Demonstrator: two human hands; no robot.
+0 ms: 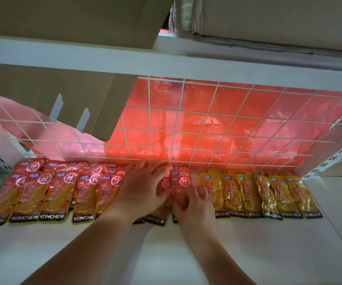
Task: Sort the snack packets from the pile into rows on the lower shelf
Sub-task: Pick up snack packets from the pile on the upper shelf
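Several red packets (178,188) hidden beneath splayed left hand (142,189); right hand (193,204) grip unclear

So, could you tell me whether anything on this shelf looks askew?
The red packets at the left lean and overlap unevenly, unlike the straighter yellow packets; a cardboard flap hangs over the wire grid.
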